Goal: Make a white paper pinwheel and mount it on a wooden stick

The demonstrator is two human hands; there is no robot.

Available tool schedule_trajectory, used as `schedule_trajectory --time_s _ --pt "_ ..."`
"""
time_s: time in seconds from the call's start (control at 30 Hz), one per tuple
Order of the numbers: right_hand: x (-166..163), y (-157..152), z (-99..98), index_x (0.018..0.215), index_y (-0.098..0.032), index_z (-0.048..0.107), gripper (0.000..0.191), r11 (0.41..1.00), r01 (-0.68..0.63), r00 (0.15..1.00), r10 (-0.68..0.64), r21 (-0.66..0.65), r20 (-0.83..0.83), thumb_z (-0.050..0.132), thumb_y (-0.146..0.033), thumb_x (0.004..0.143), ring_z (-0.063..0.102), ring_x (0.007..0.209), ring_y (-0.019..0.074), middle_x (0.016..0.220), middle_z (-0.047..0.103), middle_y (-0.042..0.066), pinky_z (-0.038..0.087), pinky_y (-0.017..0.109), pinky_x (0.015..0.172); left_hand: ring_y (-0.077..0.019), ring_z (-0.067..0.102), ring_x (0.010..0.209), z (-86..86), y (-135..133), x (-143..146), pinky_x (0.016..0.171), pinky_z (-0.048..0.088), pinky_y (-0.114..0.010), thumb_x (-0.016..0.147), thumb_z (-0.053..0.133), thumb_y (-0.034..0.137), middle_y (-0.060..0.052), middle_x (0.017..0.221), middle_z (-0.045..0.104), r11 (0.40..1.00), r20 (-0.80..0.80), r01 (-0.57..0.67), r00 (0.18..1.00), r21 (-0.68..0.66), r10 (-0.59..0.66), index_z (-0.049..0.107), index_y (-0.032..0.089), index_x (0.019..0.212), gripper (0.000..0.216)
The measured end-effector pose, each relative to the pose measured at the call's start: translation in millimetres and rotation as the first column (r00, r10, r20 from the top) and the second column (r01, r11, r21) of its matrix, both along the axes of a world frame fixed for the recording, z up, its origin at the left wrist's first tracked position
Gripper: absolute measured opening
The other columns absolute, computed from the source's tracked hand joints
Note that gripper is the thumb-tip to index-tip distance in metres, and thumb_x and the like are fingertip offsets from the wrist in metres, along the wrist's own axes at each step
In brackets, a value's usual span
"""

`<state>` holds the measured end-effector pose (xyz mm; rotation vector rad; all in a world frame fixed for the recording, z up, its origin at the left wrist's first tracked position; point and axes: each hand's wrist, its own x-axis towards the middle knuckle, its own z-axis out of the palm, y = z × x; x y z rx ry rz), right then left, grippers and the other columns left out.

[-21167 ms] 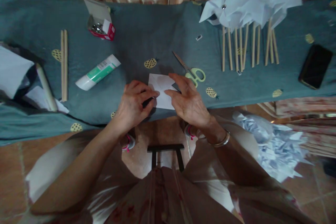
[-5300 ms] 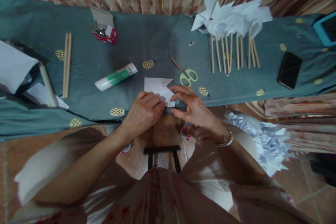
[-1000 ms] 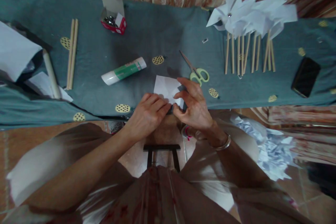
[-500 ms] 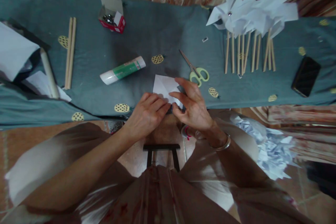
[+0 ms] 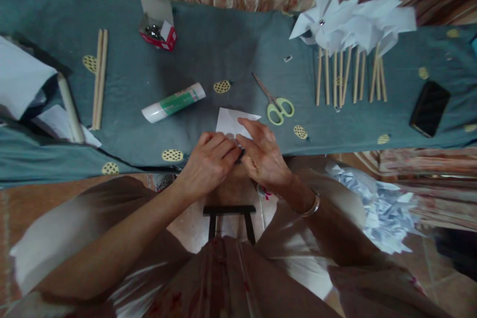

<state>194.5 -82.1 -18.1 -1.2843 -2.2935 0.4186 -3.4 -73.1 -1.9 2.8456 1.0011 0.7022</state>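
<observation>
A small white piece of paper lies at the front edge of the cloth-covered table, its lower part hidden under both hands. My left hand is closed over its near left side, fingers curled and pressed together. From the right, my right hand reaches over the sheet, with bent fingers and thumb on its near right part. What exactly lies between the fingertips is hard to see. Green-handled scissors lie just beyond my right hand. A white and green glue stick rests to the left of the paper.
White paper pinwheels on sticks lie at the back right, near a black phone. An opened red box of shiny metal pieces and two wooden sticks are on the left. Cut paper pieces are piled low at the right.
My right hand has shifted left and inward across the paper, its fingers nearer my left hand. The paper's far right corner now shows pointed. My left hand stays almost in place.
</observation>
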Motion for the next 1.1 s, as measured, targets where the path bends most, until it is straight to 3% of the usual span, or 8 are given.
schedule_trajectory --time_s 0.27,0.53,0.73,0.9,1.1 --pt "-2.4 1.9 2.4 0.117 -0.022 0.067 0.036 0.999 0.042 0.999 -0.042 -0.010 -0.002 0.045 -0.012 0.091 0.044 0.144 0.0292 0.156 0.049 0.011 0.037 0.056 0.118 -0.0214 0.064 0.103 9.0 -1.5 1.4 0.092 0.046 -0.041 0.104 0.047 0.019 -0.002 0.102 0.073 0.992 0.006 -0.052 0.999 -0.113 0.054 0.066 0.017 0.105 0.020" --pt "9.6 10.3 9.9 0.122 -0.028 0.067 0.044 0.997 0.079 0.992 -0.077 0.019 -0.095 0.048 -0.010 0.087 0.048 0.142 0.0266 0.153 0.053 0.006 0.041 0.055 0.117 -0.0200 0.064 0.103 11.2 -0.8 0.2 0.096 0.045 -0.042 0.103 0.051 0.017 0.001 0.099 0.075 0.998 0.014 -0.061 0.998 0.020 0.061 0.065 0.021 0.105 0.015" --pt "20.8 24.6 7.4 0.128 -0.018 0.065 0.041 0.989 0.147 0.988 -0.145 0.028 -0.061 0.046 -0.014 0.092 0.059 0.132 0.0287 0.141 0.063 0.014 0.046 0.053 0.115 -0.0229 0.063 0.110 3.2 9.5 -10.0 0.100 0.040 -0.047 0.099 0.058 0.015 -0.003 0.105 0.077 0.998 0.038 -0.047 0.998 0.032 0.045 0.067 0.019 0.107 0.013" --pt "20.7 21.3 10.7 0.124 -0.019 0.069 0.037 0.986 0.169 0.983 -0.169 0.002 -0.074 0.047 -0.015 0.093 0.064 0.125 0.0270 0.136 0.067 0.013 0.049 0.050 0.113 -0.0243 0.064 0.109 -3.0 29.4 -21.1 0.099 0.039 -0.048 0.099 0.057 0.017 -0.002 0.101 0.077 0.988 0.040 -0.135 0.990 0.077 0.132 0.070 0.025 0.099 0.015" --pt "19.4 15.2 16.6 0.111 -0.021 0.073 0.031 0.987 0.156 0.975 -0.161 -0.044 -0.151 0.051 -0.014 0.092 0.071 0.117 0.0234 0.125 0.074 0.009 0.056 0.047 0.106 -0.0295 0.060 0.116 -2.3 45.6 -29.6 0.099 0.040 -0.056 0.096 0.056 0.016 -0.004 0.112 0.074 0.988 0.046 -0.141 0.988 -0.065 0.145 0.071 0.031 0.101 0.022"
